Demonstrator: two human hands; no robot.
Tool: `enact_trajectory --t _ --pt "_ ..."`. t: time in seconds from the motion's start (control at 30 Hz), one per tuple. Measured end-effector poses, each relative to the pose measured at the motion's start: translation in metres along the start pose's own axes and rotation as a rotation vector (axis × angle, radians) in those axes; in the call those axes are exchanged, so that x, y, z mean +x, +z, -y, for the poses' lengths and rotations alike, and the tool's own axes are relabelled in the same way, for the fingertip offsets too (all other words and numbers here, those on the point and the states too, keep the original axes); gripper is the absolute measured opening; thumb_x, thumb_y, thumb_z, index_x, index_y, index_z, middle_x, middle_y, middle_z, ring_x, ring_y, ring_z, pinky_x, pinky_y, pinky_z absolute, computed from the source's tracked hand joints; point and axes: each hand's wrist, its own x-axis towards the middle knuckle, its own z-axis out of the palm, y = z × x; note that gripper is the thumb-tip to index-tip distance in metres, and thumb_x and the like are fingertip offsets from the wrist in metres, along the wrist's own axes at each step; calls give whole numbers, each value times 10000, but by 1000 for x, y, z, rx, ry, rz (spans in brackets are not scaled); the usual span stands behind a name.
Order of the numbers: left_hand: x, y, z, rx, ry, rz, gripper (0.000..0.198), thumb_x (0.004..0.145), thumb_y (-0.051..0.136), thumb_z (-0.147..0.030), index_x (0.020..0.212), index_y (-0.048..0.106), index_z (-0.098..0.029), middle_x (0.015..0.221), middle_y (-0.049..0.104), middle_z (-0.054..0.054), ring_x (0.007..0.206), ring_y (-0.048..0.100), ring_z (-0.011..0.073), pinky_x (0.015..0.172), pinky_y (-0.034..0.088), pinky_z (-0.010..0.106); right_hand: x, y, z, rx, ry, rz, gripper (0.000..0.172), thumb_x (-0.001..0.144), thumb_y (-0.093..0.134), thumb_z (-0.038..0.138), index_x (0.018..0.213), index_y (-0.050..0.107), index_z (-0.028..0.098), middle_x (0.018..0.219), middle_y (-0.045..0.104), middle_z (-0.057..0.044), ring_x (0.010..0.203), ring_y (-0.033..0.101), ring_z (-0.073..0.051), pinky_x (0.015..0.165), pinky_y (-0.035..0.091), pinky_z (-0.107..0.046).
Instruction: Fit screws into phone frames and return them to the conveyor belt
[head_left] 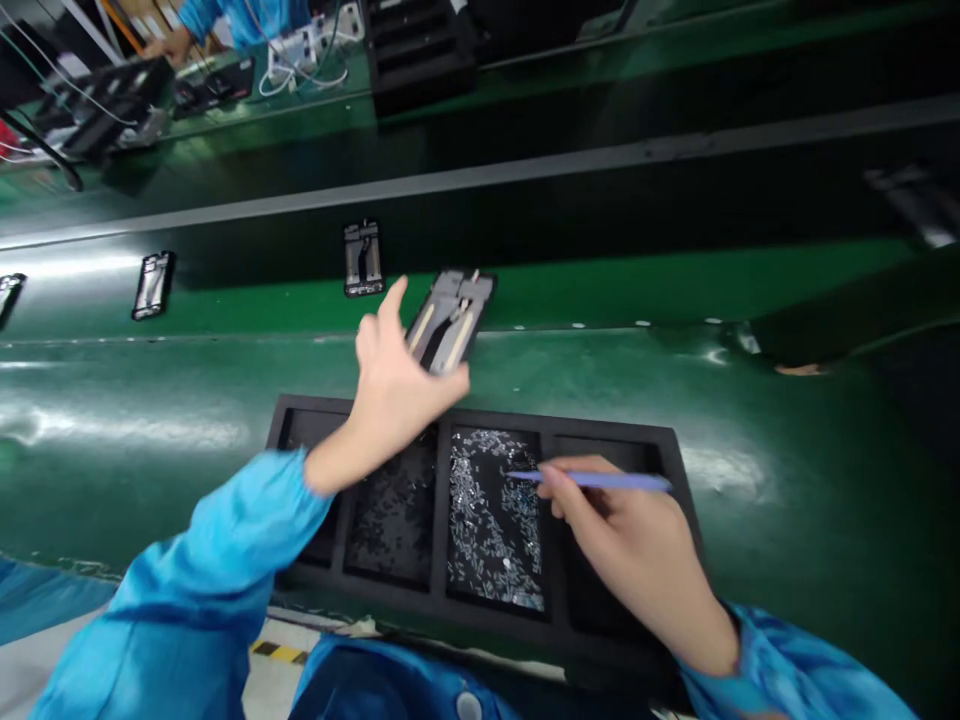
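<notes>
My left hand (397,380) is around the lower end of a phone-like housing (454,315), with the thumb across its near edge and a finger raised at its left. Tilted over the edge of the green strip, the housing shows grey parts and two pale strips. My right hand (630,530) pinches slim lilac tweezers (615,481), their fine tip pointing left. Under that tip lies a compartment of the black tray (442,500), strewn with small, shiny, clear pieces (487,520). Dark small pieces (390,520) fill the compartment to its left.
Further housings lie along the strip, one (364,258) behind my left hand and one (154,285) farther left. A blurred dark object (919,200) is at the right. Across the bench are a black rack (416,50), power strips (311,45) and another person's blue sleeve (255,20).
</notes>
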Motion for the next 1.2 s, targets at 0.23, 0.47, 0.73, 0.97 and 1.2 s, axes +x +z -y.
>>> enact_trajectory --t 0.23,0.47,0.73,0.97,1.2 --pt "-221 -21 0 118 -39 -151 975 755 708 -324 1599 226 -256 1120 444 118 1067 551 335 855 577 556 -67 -11 29 -156 -756 -99 165 917 663 164 1061 714 227 839 779 -58 750 757 -220 711 653 -313" --pt "-265 30 14 214 -27 -193 941 829 662 -422 1620 191 -227 1116 448 136 1094 547 360 880 558 584 -93 -14 36 -289 -1028 -59 171 893 680 122 1014 752 218 896 802 -59 801 753 -232 774 660 -392" --pt "-230 -30 41 411 466 213 862 905 610 -566 1595 297 -156 1579 318 273 1491 250 480 1070 373 686 -120 6 45 -155 -750 -235 165 1015 550 216 1029 713 204 838 810 -20 667 768 -167 665 640 -250" --pt "-163 -42 62 481 972 633 1109 816 490 -881 1595 303 -115 1664 199 278 1550 162 466 1163 287 643 -91 9 50 -77 -491 -343 389 1022 535 454 714 670 257 535 697 56 377 631 -117 374 463 -243" --pt "-153 -25 67 448 1102 549 1146 790 458 -906 1500 397 -9 1547 383 337 1470 317 517 1213 189 631 20 55 48 57 -323 -61 336 1009 480 385 726 569 227 533 656 24 462 623 -143 506 475 -255"
